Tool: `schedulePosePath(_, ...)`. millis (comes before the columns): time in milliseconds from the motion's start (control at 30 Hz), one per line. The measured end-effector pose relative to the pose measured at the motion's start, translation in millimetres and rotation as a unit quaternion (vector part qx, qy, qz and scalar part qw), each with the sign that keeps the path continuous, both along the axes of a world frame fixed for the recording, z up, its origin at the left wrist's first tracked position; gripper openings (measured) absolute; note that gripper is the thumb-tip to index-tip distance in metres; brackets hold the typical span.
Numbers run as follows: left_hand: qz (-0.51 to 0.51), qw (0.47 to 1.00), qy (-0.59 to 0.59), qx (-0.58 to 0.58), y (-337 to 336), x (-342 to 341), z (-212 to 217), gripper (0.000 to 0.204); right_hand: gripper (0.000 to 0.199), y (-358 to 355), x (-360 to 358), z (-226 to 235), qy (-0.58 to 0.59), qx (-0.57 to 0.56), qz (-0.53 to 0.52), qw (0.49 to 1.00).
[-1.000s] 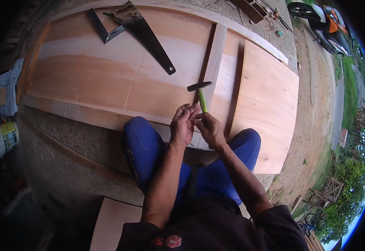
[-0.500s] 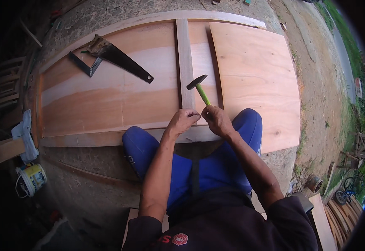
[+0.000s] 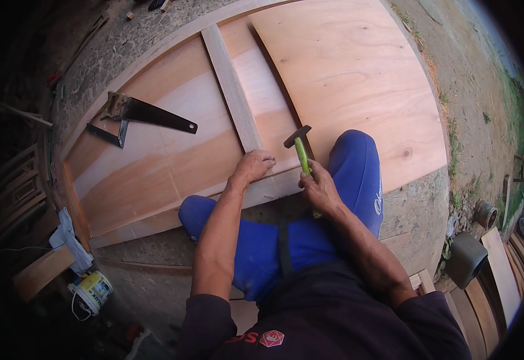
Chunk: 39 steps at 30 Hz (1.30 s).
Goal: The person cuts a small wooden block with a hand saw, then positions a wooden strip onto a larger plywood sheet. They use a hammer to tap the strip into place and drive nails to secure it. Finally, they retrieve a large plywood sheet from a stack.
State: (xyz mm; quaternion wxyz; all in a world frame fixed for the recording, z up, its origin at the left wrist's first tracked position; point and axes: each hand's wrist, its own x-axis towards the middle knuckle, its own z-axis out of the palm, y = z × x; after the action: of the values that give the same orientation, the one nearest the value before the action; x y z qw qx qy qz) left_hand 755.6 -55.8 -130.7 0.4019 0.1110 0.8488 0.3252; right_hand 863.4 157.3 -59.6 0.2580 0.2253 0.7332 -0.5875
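The right hand (image 3: 317,187) is wrapped around the green handle of a small hammer (image 3: 298,144), whose dark head is raised just above the near end of a narrow wooden batten (image 3: 233,90). The left hand (image 3: 254,165) rests on that same end with its fingers curled and pressed together, seemingly pinching something too small to make out (perhaps a nail) against the wood. The batten runs away from the person across a large plywood sheet (image 3: 154,162) lying flat on the ground, and a second plywood panel (image 3: 346,72) overlaps it on the right. Judging from this, the batten is laid in place and the fastening at its near end is only being started; the rest of its length shows no visible fixings, so most of the nailing looks still to be done. Off to the left a handsaw (image 3: 151,114) lies on the sheet, well apart from the hands and not in the way. A small white tub (image 3: 93,291) sits on the ground at lower left. The person's blue-clad knees crowd the near edge, leaving little room for the swing.
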Motion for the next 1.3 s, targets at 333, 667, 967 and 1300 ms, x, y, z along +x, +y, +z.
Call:
schedulePosePath(333,-0.075,0.996,0.009,-0.047,-1.4,-6.5,-8.2,0.032,0.057,-7.2,3.3,36.1,0.007,0.055,0.048,0.997)
schedulePosePath(667,-0.086,0.995,0.002,-0.059,3.6,-9.7,-0.1,0.029,0.062,-0.2,1.1,37.1,-0.014,0.033,0.079,0.996)
schedulePosePath(967,-0.037,0.999,-0.025,-0.017,1.8,-10.4,-3.0,0.028,0.063,-1.3,5.9,21.2,0.021,0.027,0.083,0.996)
schedulePosePath(1300,0.324,0.937,0.020,0.126,-20.9,64.1,-16.5,0.022,0.071,-2.0,-2.6,44.2,0.103,0.048,0.231,0.966)
